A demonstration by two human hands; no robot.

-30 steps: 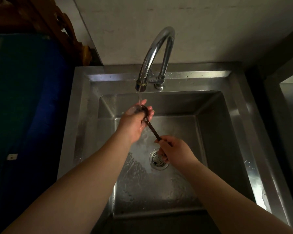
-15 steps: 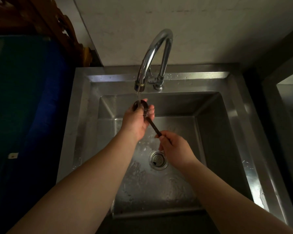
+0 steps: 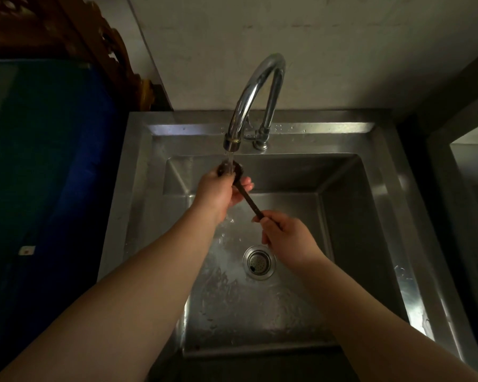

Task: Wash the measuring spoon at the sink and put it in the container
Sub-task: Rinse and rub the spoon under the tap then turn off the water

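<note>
Left hand [image 3: 218, 190] is closed around the bowl end of the measuring spoon [image 3: 250, 201], under the running faucet [image 3: 255, 97]. The spoon's long axis slants down-right to the right hand [image 3: 289, 238], which pinches the handle tip above the sink [image 3: 351, 221]. No container in view; no legible writing.

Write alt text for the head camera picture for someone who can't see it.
Two bare hands hold a dark measuring spoon under water running from a curved chrome faucet: the left hand cups the bowl end, the right hand grips the handle end. Below is a wet steel sink with a round drain strainer.
</note>
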